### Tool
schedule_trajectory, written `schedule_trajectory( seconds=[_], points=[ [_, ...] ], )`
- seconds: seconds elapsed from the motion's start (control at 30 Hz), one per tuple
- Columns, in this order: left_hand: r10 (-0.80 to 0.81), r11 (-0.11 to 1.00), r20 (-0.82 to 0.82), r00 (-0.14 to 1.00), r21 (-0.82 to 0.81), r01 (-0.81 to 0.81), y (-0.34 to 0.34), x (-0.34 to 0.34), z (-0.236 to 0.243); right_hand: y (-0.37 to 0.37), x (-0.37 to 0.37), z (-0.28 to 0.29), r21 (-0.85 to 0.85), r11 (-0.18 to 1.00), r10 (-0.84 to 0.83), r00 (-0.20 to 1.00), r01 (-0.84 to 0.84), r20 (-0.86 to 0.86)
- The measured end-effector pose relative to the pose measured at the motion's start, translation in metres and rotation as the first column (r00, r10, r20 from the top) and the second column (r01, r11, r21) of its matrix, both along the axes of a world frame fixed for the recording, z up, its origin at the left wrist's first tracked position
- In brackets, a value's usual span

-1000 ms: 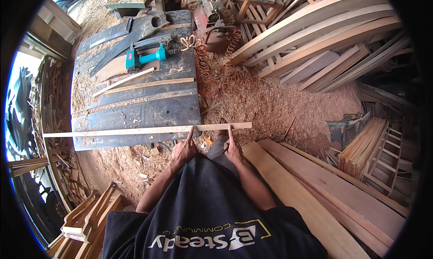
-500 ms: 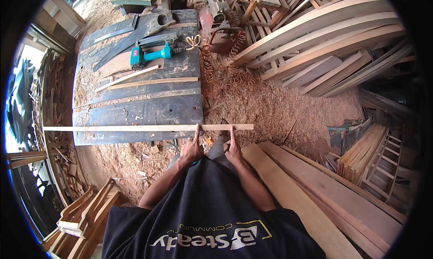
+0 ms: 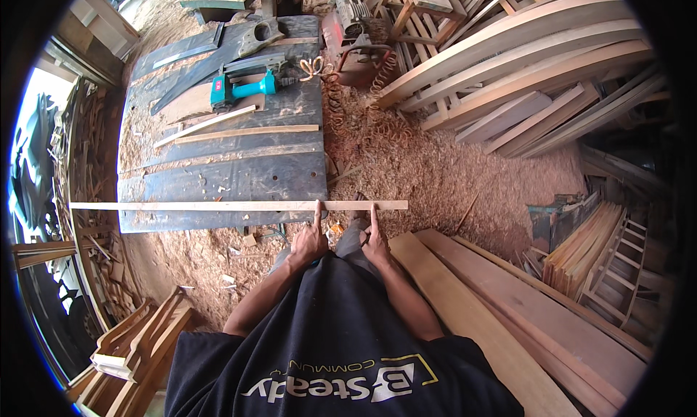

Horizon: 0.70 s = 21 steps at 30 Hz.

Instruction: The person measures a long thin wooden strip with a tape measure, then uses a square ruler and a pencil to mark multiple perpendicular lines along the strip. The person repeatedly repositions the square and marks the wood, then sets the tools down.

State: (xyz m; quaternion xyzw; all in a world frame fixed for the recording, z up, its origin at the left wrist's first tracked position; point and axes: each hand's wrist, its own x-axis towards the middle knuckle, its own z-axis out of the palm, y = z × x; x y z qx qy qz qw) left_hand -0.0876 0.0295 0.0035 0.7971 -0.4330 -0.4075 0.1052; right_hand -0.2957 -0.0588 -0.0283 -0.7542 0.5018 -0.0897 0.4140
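A long, thin wooden strip (image 3: 210, 206) lies crosswise over the near edge of the dark workbench (image 3: 239, 174), with both ends reaching past it. My left hand (image 3: 310, 241) is at the bench's near right corner. Its index finger is stretched out with the tip on the strip, and the other fingers are curled back. To the right of the bench, my right hand (image 3: 375, 243) touches the strip near its right end in the same way. Neither hand wraps round the wood. Whatever lies under the curled fingers is hidden.
On the bench lie a teal nail gun (image 3: 250, 89), a handsaw (image 3: 192, 72) and thin wood strips (image 3: 247, 132). A coiled orange hose (image 3: 335, 101) runs beside a red compressor (image 3: 348, 36). Boards (image 3: 501, 293) lie at my right, curved timbers (image 3: 508, 54) beyond. Shavings cover the floor.
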Motion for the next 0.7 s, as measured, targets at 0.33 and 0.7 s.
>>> schedule_trajectory(
  seconds=[0.33,0.7],
  points=[
    [-0.03,0.999,0.015,0.999,-0.031,0.03,0.0016,0.0003,-0.0003,0.0001,-0.0019,0.0026,-0.052,0.999,0.002,1.0,-0.002,0.004],
    [-0.055,0.995,0.024,0.998,-0.085,0.057,0.0051,0.0008,-0.0021,-0.0005,-0.0056,0.0022,-0.036,0.999,0.011,1.0,-0.01,0.02]
  ],
)
